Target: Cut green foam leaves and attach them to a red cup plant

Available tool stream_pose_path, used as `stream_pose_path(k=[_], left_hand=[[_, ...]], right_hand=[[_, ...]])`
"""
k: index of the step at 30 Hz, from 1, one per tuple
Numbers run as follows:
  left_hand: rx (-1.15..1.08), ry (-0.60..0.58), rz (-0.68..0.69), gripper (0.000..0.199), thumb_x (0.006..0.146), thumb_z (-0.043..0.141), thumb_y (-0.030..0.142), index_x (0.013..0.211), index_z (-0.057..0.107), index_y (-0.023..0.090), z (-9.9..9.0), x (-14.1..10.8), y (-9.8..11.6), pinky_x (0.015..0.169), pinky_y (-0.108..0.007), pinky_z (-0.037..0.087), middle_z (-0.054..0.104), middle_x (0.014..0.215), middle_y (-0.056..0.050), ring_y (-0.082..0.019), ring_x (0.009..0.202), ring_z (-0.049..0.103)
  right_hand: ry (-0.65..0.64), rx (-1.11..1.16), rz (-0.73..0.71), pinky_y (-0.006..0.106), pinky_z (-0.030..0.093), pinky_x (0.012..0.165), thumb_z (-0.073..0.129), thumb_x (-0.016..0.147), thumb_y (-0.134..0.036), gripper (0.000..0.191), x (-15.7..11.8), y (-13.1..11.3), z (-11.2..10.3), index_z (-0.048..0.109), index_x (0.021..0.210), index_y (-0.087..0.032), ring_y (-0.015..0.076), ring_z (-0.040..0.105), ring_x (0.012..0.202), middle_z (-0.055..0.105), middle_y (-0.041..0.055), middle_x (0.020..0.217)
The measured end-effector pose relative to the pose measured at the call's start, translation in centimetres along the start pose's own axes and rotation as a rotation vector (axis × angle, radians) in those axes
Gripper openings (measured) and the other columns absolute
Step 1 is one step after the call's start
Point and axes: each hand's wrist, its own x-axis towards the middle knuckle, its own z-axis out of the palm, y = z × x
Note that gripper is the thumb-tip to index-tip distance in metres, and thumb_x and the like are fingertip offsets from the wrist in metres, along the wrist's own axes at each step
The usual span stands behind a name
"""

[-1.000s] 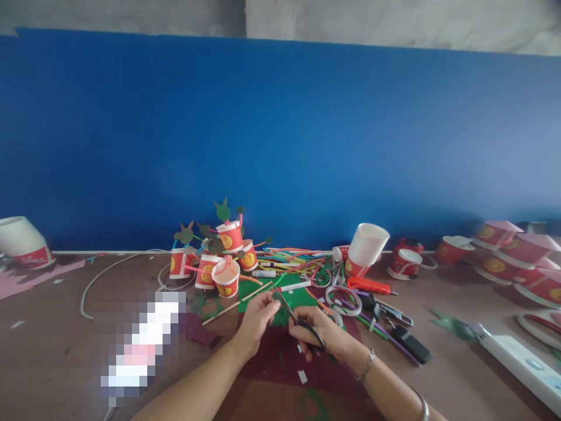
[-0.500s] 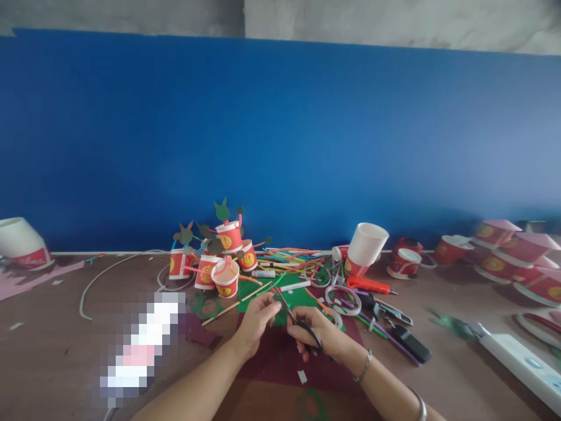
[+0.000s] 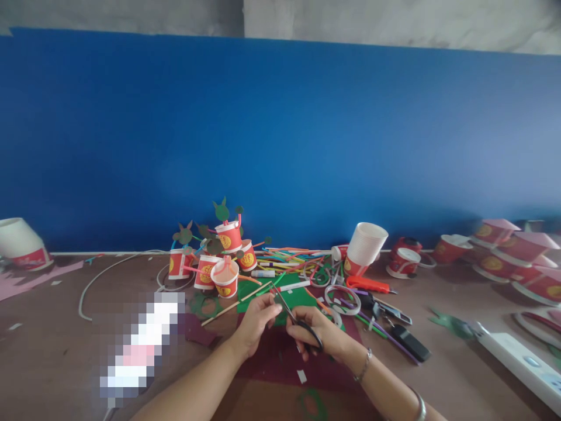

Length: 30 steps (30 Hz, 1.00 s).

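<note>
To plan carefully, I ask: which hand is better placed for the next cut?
Probably the right hand: it holds the scissors, blades beside the left hand, which seems to pinch a small green piece.

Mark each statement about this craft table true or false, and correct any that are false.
1. The right hand holds the scissors. True.
2. The left hand grips the orange-handled tool. False: it pinches a small green piece; the tool lies on the table, to the right of both hands.
3. The white power strip lies to the right of the scissors. True.
4. The chain bracelet is on the left wrist. False: it is on the right wrist.
5. Pink paper lies on the left side of the table. True.
</note>
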Motion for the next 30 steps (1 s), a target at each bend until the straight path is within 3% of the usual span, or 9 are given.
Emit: stream_pose_path(k=[9,17,23,30], left_hand=[[-0.016,-0.025,-0.015,0.028,0.064,0.066,0.033,0.059,0.044,0.017,-0.1,0.0,0.1,0.046,-0.020,0.021,0.037,0.056,0.007,-0.005,0.047,0.027],[-0.082,-0.051,-0.047,0.025,0.062,0.067,0.030,0.059,0.046,0.016,-0.4,0.0,0.2,0.046,-0.021,0.021,0.048,0.064,0.003,-0.005,0.049,0.031],[-0.148,-0.056,-0.130,0.020,0.057,0.067,0.025,0.059,0.050,0.015,-0.4,-0.2,0.4,0.048,-0.021,0.022,0.056,0.073,0.000,-0.007,0.056,0.042],[-0.147,-0.047,-0.241,0.014,0.056,0.064,0.024,0.064,0.058,0.015,-0.4,-0.5,0.7,0.048,-0.019,0.022,0.057,0.066,0.000,-0.008,0.055,0.043]], right_hand=[[0.003,-0.012,0.023,0.014,0.028,0.034,0.058,0.075,-0.040,0.025,-0.2,-0.4,0.0,0.052,0.077,-0.017,0.0059,0.049,0.035,0.055,-0.0073,0.045],[-0.028,-0.032,0.002,0.014,0.024,0.032,0.058,0.074,-0.040,0.025,-0.5,-0.9,-0.2,0.049,0.070,-0.017,0.0044,0.042,0.031,0.053,-0.0079,0.042],[-0.058,-0.041,0.003,0.014,0.025,0.032,0.059,0.075,-0.037,0.022,-0.7,-1.0,-0.7,0.050,0.072,-0.017,0.0047,0.043,0.031,0.054,-0.0075,0.042],[-0.100,-0.051,0.004,0.013,0.025,0.032,0.059,0.075,-0.035,0.022,-0.8,-0.9,-1.3,0.050,0.069,-0.016,0.0052,0.045,0.031,0.052,-0.0073,0.041]])
